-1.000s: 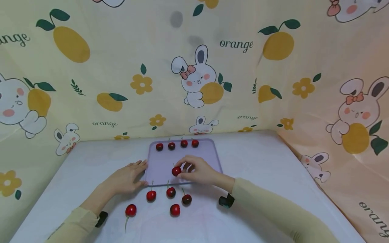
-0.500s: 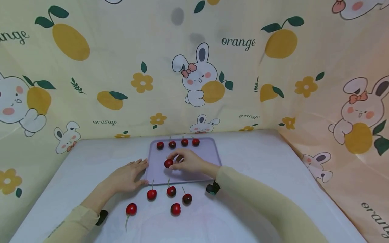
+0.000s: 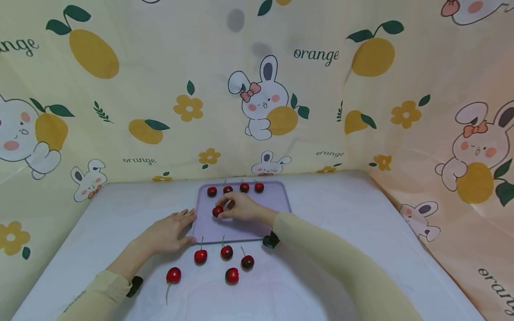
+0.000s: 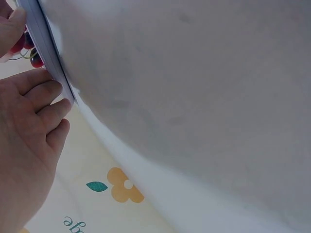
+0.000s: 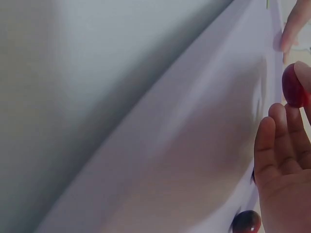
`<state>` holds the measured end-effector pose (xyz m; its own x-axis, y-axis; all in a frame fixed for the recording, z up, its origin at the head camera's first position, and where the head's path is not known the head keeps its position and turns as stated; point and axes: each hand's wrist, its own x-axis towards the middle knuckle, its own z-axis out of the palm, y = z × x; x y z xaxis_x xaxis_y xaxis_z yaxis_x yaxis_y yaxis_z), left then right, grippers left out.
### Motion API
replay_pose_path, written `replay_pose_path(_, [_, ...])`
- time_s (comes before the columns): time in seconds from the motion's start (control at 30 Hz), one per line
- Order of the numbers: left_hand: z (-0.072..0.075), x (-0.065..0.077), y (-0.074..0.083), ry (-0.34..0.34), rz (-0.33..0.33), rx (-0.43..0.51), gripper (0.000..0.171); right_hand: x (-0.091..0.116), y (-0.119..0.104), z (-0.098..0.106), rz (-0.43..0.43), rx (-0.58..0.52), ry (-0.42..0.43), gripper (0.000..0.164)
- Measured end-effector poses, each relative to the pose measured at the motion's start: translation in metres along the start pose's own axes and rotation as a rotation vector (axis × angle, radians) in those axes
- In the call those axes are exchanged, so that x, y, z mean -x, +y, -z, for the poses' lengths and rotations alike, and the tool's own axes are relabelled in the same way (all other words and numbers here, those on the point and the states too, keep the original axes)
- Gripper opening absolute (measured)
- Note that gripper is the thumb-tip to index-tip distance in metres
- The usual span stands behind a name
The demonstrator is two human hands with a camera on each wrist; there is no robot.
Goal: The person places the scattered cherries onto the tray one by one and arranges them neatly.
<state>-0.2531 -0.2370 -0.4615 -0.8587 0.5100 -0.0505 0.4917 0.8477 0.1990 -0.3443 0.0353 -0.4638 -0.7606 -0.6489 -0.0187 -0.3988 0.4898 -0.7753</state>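
Between thumb and fingers, my right hand [image 3: 243,207] pinches a dark red cherry [image 3: 217,211] close over the left half of a lilac tray [image 3: 257,229]. The right wrist view shows the same cherry [image 5: 292,86] at the thumb tip, the other fingers extended below it. My left hand [image 3: 170,232] lies with its fingers straight against the tray's left edge, thumb near the front left corner. In the left wrist view its fingertips touch the tray's rim [image 4: 46,46]. Along the tray's far side several cherries [image 3: 244,187] stand in a row, one partly hidden behind the right hand.
In front of the tray, on the white table [image 3: 321,200], lie several loose cherries [image 3: 226,252], some with green stems. One cherry [image 3: 173,275] sits farther left, its stem pointing toward me. A patterned cloth [image 3: 201,67] rises behind the table and along its right side.
My right hand has carried the cherry left and farther back over the tray, from near its front middle. The left hand stays at the tray's edge, and the other cherries have not moved.
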Motion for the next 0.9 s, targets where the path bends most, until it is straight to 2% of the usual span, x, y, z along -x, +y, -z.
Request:
replay_pose_path(0.37, [-0.002,0.000,-0.002,0.011,-0.004,-0.005,0.074,-0.020,0.005,-0.005,-0.011,0.054,-0.028,0.034])
replay_pose_path(0.57, [0.000,0.001,0.000,0.004,0.002,0.006,0.074,-0.025,0.003,-0.006,0.005,0.095,-0.033,0.033])
replay_pose_path(0.9, [-0.001,0.000,0.000,0.002,0.003,-0.002,0.075,-0.026,-0.005,-0.009,-0.016,0.137,-0.023,0.033])
